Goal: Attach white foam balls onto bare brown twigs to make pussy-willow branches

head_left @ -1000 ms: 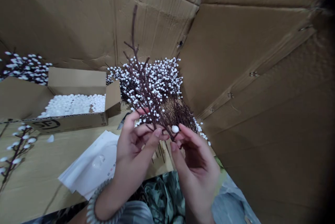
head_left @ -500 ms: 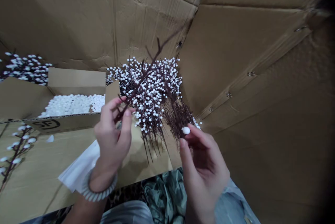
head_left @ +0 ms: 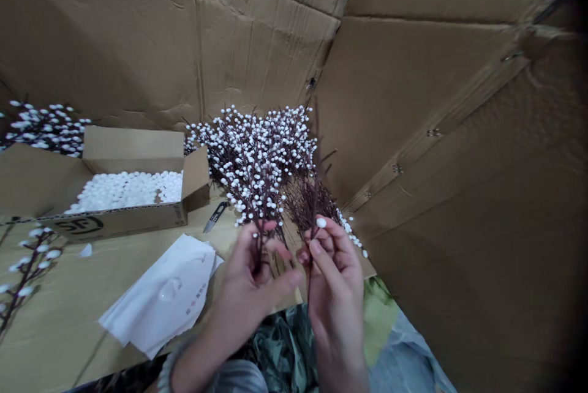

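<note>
My right hand (head_left: 335,276) is closed on a bare brown twig (head_left: 316,185), which stands nearly upright with short side shoots. A white foam berry (head_left: 320,222) sits at its fingertips, against the twig; whether it is fixed there I cannot tell. Just to the left, my left hand (head_left: 257,283) has its thumb and fingers apart and somewhat blurred, with no firm hold visible. Dark stems show by its fingers, in front of a pile of white-berried branches (head_left: 257,154). More bare twigs (head_left: 298,200) lie behind the right hand.
An open cardboard box (head_left: 124,224) holds many loose white berries. Small thread snips (head_left: 215,217) lie beside it. White paper sheets (head_left: 156,307) bear a clear blob. A berried branch (head_left: 27,270) lies at left. Cardboard walls (head_left: 413,93) enclose the back and right.
The bare twig has passed from my left hand to my right and turned upright. My left hand has moved right and loosened, uncovering the snips and paper. Both hands are closer together.
</note>
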The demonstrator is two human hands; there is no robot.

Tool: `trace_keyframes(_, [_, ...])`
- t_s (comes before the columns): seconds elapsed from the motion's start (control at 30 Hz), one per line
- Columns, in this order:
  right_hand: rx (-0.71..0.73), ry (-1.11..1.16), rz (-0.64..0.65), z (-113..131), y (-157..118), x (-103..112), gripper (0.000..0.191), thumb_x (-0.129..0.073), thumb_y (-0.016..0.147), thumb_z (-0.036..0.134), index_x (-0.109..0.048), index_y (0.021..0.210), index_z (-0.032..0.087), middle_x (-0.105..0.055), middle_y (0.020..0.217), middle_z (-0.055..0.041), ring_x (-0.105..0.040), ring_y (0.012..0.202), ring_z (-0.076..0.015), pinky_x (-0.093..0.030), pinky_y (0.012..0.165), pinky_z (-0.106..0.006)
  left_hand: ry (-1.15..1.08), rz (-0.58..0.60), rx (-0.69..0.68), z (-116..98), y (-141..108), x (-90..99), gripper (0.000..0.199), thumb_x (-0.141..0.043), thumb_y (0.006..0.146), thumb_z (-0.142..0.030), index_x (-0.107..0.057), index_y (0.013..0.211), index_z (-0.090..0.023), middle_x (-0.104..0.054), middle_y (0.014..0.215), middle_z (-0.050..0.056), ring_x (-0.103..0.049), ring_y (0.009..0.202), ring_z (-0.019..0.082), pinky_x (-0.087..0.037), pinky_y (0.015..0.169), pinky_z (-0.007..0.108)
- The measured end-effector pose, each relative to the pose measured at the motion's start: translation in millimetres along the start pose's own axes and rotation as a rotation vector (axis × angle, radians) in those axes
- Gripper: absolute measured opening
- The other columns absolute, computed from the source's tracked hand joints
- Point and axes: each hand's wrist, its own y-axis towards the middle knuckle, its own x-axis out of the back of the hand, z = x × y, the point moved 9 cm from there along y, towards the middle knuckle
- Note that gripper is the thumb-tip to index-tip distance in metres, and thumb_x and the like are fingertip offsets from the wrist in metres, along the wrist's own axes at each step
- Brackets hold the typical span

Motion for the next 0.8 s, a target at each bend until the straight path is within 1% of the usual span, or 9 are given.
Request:
trace_keyframes(0.07, [-0.053, 0.077, -0.071, -7, -1, 2, 0.030, -0.081, 0.068, 0.024, -0.071, 0.095, 0.029, -0.063, 0.082, 0.0041, -0.057, 0.065, -0.0063, -0.050, 0.059, -0.015, 0.048, 0.064, 0.037, 14, -8, -17.8, 0.038, -0.078, 0.067, -0.018, -0.055, 0.097, -0.025, -0.069, 0.080, -0.003, -0.061, 0.070, 0.014, -0.044, 0.060, 0.022])
trace_keyframes(0.1, [-0.069, 0.095, -0.089, -9, -1, 2, 0.030, -0.082, 0.068, 0.024, -0.070, 0.095, 0.029, -0.062, 0.082, 0.0045, -0.056, 0.063, -0.0061, -0.049, 0.057, -0.015, 0.058, 0.074, 0.058, 21, -10, -22.2, 0.035, -0.076, 0.069, -0.017, -0.055, 0.095, -0.025, -0.069, 0.079, -0.003, -0.062, 0.071, 0.014, -0.045, 0.061, 0.022])
trace_keyframes(0.2, [-0.086, 0.098, -0.110, -12, 1, 7, 0.031, -0.082, 0.066, 0.024, -0.068, 0.094, 0.028, -0.062, 0.082, 0.0043, -0.056, 0.061, -0.0068, -0.048, 0.054, -0.016, 0.020, 0.044, 0.099, 36, -11, -25.2, 0.032, -0.069, 0.074, -0.019, -0.053, 0.100, -0.025, -0.070, 0.080, -0.002, -0.065, 0.074, 0.016, -0.048, 0.066, 0.026])
trace_keyframes(0.27, [-0.082, 0.094, -0.123, -13, 6, 14, 0.031, -0.083, 0.065, 0.027, -0.067, 0.092, 0.026, -0.063, 0.082, 0.0036, -0.056, 0.062, -0.0076, -0.048, 0.055, -0.018, -0.006, 0.016, 0.116, 43, -9, -25.6, 0.033, -0.070, 0.073, -0.021, -0.052, 0.101, -0.024, -0.070, 0.079, -0.003, -0.066, 0.073, 0.017, -0.049, 0.070, 0.027])
trace_keyframes(0.4, [-0.053, -0.029, -0.128, -11, 26, 31, 0.032, -0.080, 0.066, 0.042, -0.070, 0.090, 0.023, -0.064, 0.073, 0.0015, -0.058, 0.062, -0.0105, -0.048, 0.057, -0.022, 0.013, 0.006, 0.139, 49, -3, -31.7, 0.032, -0.069, 0.071, -0.020, -0.050, 0.096, -0.022, -0.064, 0.063, -0.006, -0.058, 0.061, 0.014, -0.042, 0.060, 0.024])
trace_keyframes(0.53, [0.037, -0.250, -0.141, -8, 49, 51, 0.032, -0.082, 0.057, 0.044, -0.070, 0.074, 0.019, -0.066, 0.070, -0.0003, -0.058, 0.061, -0.0124, -0.048, 0.057, -0.025, 0.043, 0.090, 0.175, 55, 3, -48.0, 0.031, -0.068, 0.068, -0.014, -0.052, 0.094, -0.019, -0.061, 0.056, -0.008, -0.043, 0.046, 0.010, -0.032, 0.049, 0.022])
trace_keyframes(0.6, [0.053, -0.310, -0.157, -10, 62, 64, 0.034, -0.081, 0.057, 0.044, -0.069, 0.076, 0.019, -0.068, 0.074, -0.0023, -0.061, 0.063, -0.0145, -0.050, 0.058, -0.028, 0.044, 0.115, 0.191, 62, 8, -56.1, 0.032, -0.069, 0.069, -0.013, -0.052, 0.095, -0.018, -0.060, 0.055, -0.008, -0.042, 0.044, 0.009, -0.031, 0.047, 0.022])
trace_keyframes(0.7, [0.128, -0.441, -0.263, -8, 90, 93, 0.037, -0.070, 0.068, 0.051, -0.065, 0.086, 0.019, -0.070, 0.083, -0.0041, -0.064, 0.069, -0.0166, -0.053, 0.065, -0.032, 0.057, 0.107, 0.214, 78, 21, -67.1, 0.027, -0.068, 0.073, -0.011, -0.052, 0.094, -0.018, -0.057, 0.055, -0.009, -0.045, 0.045, 0.009, -0.035, 0.048, 0.021])
trace_keyframes(0.8, [0.198, -0.671, -0.398, 1, 119, 126, 0.036, -0.064, 0.075, 0.050, -0.062, 0.091, 0.017, -0.068, 0.084, -0.0050, -0.063, 0.073, -0.0183, -0.052, 0.071, -0.035, 0.102, 0.081, 0.230, 96, 41, -79.1, 0.023, -0.072, 0.076, -0.011, -0.055, 0.092, -0.015, -0.059, 0.062, -0.006, -0.058, 0.060, 0.011, -0.047, 0.063, 0.024])
